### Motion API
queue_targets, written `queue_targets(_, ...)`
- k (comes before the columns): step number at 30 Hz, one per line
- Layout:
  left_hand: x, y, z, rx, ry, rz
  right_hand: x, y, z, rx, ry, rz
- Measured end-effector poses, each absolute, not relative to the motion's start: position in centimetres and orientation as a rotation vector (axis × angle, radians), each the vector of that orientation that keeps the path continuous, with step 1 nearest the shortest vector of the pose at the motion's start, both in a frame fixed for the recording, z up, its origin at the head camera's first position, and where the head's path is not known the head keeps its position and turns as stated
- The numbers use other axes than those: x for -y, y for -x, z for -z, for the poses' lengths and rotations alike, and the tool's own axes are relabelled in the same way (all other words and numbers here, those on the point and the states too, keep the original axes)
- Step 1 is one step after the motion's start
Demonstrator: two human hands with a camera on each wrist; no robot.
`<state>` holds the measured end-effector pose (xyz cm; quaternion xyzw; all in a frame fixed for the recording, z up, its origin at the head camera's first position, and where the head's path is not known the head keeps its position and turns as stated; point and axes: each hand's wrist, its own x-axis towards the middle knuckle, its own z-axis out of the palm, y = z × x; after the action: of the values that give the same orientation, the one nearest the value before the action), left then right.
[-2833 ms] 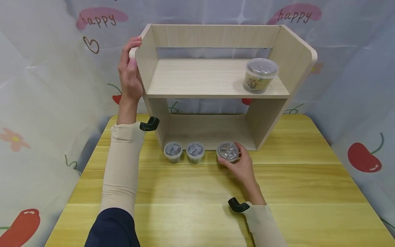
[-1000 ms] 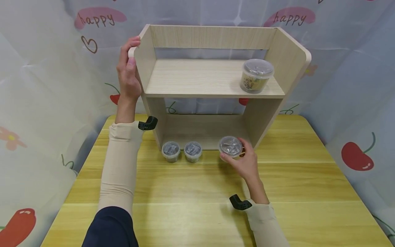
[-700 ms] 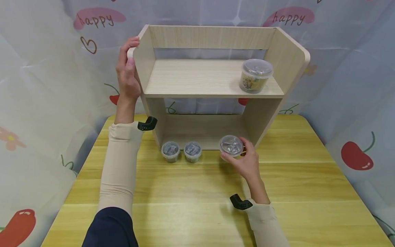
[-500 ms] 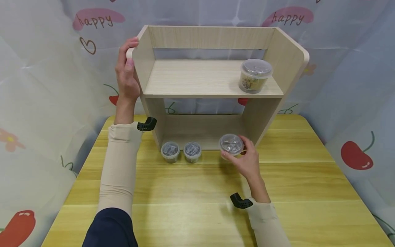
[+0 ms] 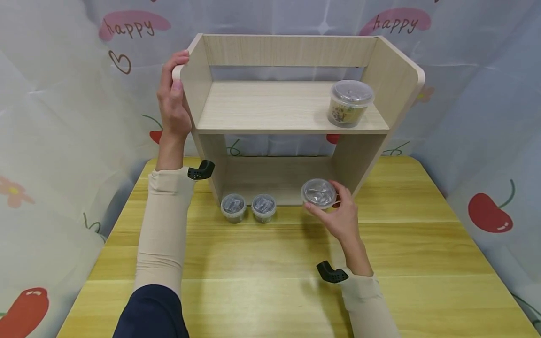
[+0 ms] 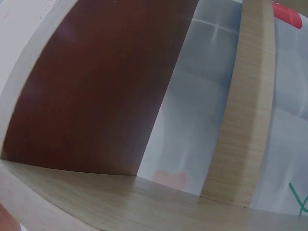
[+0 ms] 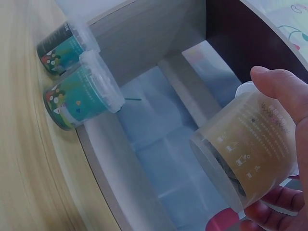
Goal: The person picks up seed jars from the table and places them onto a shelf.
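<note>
A two-tier wooden shelf (image 5: 262, 105) stands on the table. My left hand (image 5: 174, 103) grips the front edge of its left side panel near the top. Between thumb and fingers my right hand (image 5: 341, 217) holds a lidded clear plastic cup (image 5: 319, 194) raised off the table, in front of the lower tier. The right wrist view shows this cup (image 7: 250, 144) tilted, with a yellowish printed label. Two smaller-looking lidded cups, a left one (image 5: 233, 208) and a right one (image 5: 264, 208), stand upright at the shelf's lower front edge; teal prints show on them in the right wrist view.
Another lidded cup (image 5: 351, 104) with yellowish contents or label stands at the right end of the upper tier. The wooden table (image 5: 262, 277) spreads in front. A printed cloth (image 5: 63, 94) hangs behind and at both sides.
My right hand has lifted the cup from the table at the shelf's front, upward and slightly to the right. The left hand keeps its grip on the side panel.
</note>
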<state>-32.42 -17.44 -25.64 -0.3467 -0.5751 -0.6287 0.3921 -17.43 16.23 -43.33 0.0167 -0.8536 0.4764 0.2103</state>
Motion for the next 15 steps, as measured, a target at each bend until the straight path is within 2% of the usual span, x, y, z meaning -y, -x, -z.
queue_targets(15,17.32,32.38,25.55,1.447,0.879,1.597,-16.50,17.56,42.54,2.316,-0.105,-1.331)
